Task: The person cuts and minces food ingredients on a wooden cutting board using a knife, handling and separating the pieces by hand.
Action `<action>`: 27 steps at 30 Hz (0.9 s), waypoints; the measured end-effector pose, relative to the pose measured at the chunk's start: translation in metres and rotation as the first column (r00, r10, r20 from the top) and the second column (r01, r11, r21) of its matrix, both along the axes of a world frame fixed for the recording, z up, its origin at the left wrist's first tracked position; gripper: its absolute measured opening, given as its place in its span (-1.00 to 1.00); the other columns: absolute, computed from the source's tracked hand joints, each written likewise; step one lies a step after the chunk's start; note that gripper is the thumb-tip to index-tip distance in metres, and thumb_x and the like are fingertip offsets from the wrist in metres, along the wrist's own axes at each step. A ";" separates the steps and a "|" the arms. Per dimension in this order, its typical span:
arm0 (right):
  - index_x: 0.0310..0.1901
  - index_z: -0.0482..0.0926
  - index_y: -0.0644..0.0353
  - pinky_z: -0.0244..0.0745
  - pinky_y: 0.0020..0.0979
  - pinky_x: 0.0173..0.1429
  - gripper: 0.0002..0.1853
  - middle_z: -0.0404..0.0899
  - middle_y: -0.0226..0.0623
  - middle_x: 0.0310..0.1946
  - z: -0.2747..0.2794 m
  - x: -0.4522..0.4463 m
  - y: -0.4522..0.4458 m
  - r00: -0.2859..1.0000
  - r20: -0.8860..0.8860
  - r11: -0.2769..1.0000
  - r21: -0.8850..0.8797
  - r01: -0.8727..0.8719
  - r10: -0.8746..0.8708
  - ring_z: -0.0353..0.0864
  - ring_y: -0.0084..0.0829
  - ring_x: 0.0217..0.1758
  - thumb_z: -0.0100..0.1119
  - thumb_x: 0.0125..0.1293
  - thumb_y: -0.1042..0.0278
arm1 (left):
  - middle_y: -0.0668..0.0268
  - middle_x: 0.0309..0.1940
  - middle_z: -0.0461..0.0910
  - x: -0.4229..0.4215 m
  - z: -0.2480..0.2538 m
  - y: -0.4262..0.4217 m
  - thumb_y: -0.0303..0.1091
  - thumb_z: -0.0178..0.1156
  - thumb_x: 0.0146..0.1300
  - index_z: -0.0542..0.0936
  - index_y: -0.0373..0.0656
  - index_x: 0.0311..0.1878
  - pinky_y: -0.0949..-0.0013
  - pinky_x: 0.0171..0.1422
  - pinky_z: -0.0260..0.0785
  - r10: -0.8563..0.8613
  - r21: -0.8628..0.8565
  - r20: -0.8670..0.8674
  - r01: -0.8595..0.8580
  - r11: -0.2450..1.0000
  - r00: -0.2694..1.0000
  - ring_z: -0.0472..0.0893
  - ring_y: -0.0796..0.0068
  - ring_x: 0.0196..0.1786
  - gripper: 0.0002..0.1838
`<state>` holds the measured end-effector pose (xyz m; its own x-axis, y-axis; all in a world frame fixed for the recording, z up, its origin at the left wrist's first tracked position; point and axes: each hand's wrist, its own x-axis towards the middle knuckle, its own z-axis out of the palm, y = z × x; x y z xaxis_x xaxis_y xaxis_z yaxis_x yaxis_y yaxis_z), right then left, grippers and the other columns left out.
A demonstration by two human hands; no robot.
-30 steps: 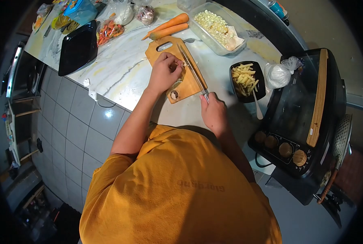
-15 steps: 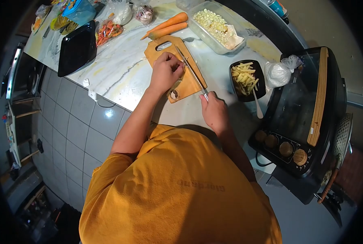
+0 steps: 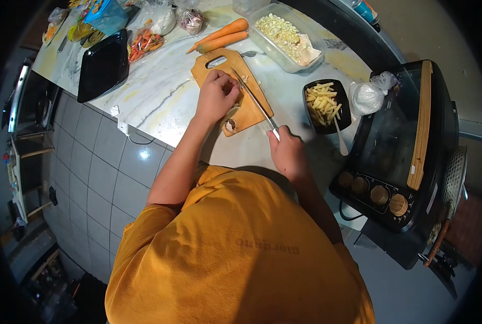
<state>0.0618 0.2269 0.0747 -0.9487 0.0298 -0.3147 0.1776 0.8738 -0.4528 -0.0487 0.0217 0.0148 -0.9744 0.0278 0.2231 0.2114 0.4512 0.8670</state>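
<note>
A wooden cutting board [image 3: 250, 110] lies on the marble counter. My left hand [image 3: 217, 96] is over its middle, fingers curled together around something too small and hidden to make out. My right hand [image 3: 288, 153] grips the handle of a knife [image 3: 258, 103], whose blade slants up and left across the board, just right of my left fingers. Small pale pieces show beside the blade. Near the board's lower end sits a small brown and whitish piece [image 3: 230, 125]. Two carrots [image 3: 222, 41] lie beyond the board.
A clear container [image 3: 292, 65] of chopped pale pieces stands behind. To the right are a black bowl [image 3: 346, 116] of pale sticks with a spoon, a white bag [image 3: 366, 99] and a black oven [image 3: 389, 140]. A black tray [image 3: 103, 67] and bagged chillies [image 3: 143, 44] are left.
The knife handle and my right hand have shifted slightly down and right. My left hand stays at the board, its fingers still curled.
</note>
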 end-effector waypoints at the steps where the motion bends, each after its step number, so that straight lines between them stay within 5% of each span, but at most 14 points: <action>1: -0.17 0.46 0.26 0.52 0.13 -0.10 -0.63 0.66 0.19 -0.33 0.003 0.001 0.000 1.000 0.000 1.000 0.001 0.001 -0.001 0.66 0.24 -0.17 0.03 0.52 0.04 | 0.18 -0.15 0.53 0.001 0.004 -0.001 -0.44 0.33 0.20 0.68 -0.26 -0.19 0.30 -0.11 0.52 0.003 0.079 0.076 -0.009 0.997 0.997 0.64 0.30 -0.19 -0.86; 8: -0.19 0.47 0.16 0.51 0.08 -0.23 -0.65 0.62 0.00 -0.39 -0.001 0.003 -0.003 0.973 -0.230 0.997 0.063 0.036 -0.021 0.65 0.13 -0.29 0.02 0.51 0.00 | 0.20 -0.16 0.52 0.002 0.025 -0.011 -0.45 0.23 0.15 0.68 -0.20 -0.19 0.29 0.11 0.43 0.012 0.052 -0.025 -0.011 0.999 1.000 0.54 0.25 -0.09 -0.84; 10: -0.19 0.47 0.15 0.51 0.07 -0.24 -0.67 0.61 -0.04 -0.39 -0.002 0.003 -0.002 0.970 -0.243 0.996 0.082 0.045 -0.024 0.65 0.11 -0.30 0.04 0.50 0.01 | 0.22 -0.13 0.51 -0.005 0.019 -0.013 -0.42 0.23 0.13 0.71 -0.14 -0.20 0.22 0.21 0.37 -0.024 -0.162 -0.192 -0.007 0.987 0.981 0.51 0.19 0.01 -0.82; 16: -0.21 0.50 0.14 0.53 0.03 -0.22 -0.68 0.59 -0.07 -0.39 -0.008 0.006 0.000 0.937 -0.350 0.991 0.122 0.044 0.001 0.65 0.06 -0.29 0.11 0.46 0.02 | 0.21 -0.02 0.51 -0.006 0.024 -0.011 -0.29 0.19 0.11 0.77 -0.04 -0.21 0.09 0.37 0.23 -0.166 -0.402 -0.148 0.094 0.911 0.975 0.42 0.11 0.19 -0.77; 23: -0.21 0.51 0.16 0.52 0.05 -0.21 -0.67 0.62 -0.03 -0.39 -0.005 0.011 0.001 0.959 -0.281 0.997 0.059 0.057 -0.038 0.65 0.11 -0.28 0.07 0.49 0.02 | 0.18 0.00 0.53 -0.015 0.024 -0.013 -0.30 0.17 0.17 0.75 -0.04 -0.09 0.08 0.35 0.24 -0.134 -0.339 -0.117 0.088 0.937 0.984 0.44 0.11 0.17 -0.72; 27: -0.17 0.52 0.19 0.49 0.09 -0.22 -0.67 0.66 0.07 -0.39 -0.006 0.015 0.007 0.958 -0.221 0.979 -0.127 0.159 -0.184 0.63 0.21 -0.28 -0.01 0.54 0.06 | 0.16 -0.09 0.61 -0.033 0.022 -0.012 -0.36 0.19 0.27 0.65 -0.08 0.07 0.17 0.16 0.39 0.049 -0.074 -0.167 -0.063 0.995 0.985 0.55 0.16 0.00 -0.70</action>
<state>0.0772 0.2338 0.0690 -0.9794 0.1765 -0.0984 0.2003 0.7838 -0.5878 -0.0818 0.0093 0.0373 -0.9248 -0.0020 0.3804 0.3212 0.5316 0.7837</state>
